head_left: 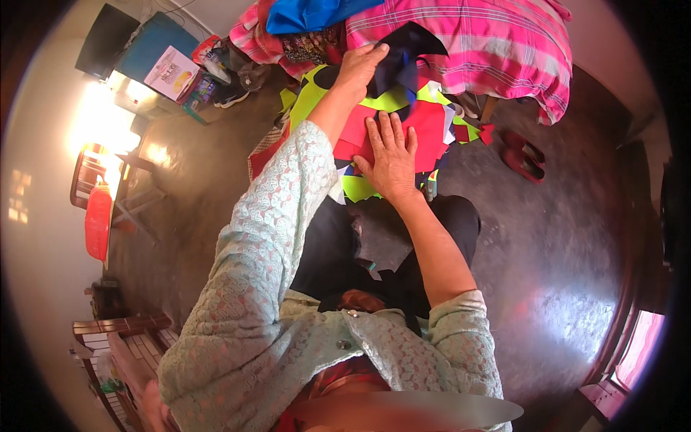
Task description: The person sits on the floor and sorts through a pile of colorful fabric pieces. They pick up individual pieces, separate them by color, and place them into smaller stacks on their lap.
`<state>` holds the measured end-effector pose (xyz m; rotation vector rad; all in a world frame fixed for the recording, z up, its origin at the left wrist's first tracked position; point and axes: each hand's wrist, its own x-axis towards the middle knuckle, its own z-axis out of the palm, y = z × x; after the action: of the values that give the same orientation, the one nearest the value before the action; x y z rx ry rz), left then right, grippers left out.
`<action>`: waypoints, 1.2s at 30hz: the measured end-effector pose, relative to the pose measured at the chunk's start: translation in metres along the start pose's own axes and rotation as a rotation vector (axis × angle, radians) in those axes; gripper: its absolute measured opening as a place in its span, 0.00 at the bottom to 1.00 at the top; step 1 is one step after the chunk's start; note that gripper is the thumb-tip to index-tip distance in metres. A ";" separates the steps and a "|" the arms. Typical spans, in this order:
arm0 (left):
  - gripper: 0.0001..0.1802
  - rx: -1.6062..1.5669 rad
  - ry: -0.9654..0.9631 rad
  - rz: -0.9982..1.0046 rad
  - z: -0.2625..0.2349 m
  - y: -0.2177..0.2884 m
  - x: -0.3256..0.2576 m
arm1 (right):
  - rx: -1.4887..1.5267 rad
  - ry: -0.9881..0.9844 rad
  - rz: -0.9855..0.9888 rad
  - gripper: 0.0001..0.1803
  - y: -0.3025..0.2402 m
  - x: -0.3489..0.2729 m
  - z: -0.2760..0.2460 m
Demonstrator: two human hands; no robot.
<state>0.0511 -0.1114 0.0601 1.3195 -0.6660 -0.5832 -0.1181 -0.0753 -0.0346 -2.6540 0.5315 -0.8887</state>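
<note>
My left hand (357, 72) reaches farthest out, its fingers closed on a dark navy piece of cloth (398, 63) lifted over the pile. Nearer to me, my right hand (393, 160) lies flat with its fingers spread on a red piece of cloth (425, 137). Under and around both hands is a heap of cut cloth pieces. Neon yellow-green cloth (311, 97) shows at its left side and again below the red piece. Whatever supports the heap is mostly hidden.
Beyond the heap stands a bed with a pink plaid cover (468, 50) and a blue bag (317, 14) on it. Dark red shoes (523, 156) lie on the floor at the right. A red plastic chair (98, 223) is far left, and a white box (171, 73) sits back left.
</note>
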 end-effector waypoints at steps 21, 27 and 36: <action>0.18 0.216 0.732 0.611 -0.196 0.183 0.010 | -0.039 -0.043 -0.003 0.43 -0.004 0.000 -0.002; 0.19 1.174 0.931 0.601 -0.138 0.157 -0.006 | -0.064 -0.049 0.007 0.43 0.000 -0.001 -0.002; 0.17 0.942 0.095 0.396 -0.041 0.015 -0.049 | -0.044 -0.059 -0.005 0.43 -0.005 0.002 0.000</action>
<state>0.0478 -0.0465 0.0650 1.9849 -1.1571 0.1670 -0.1157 -0.0713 -0.0314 -2.7135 0.5363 -0.8064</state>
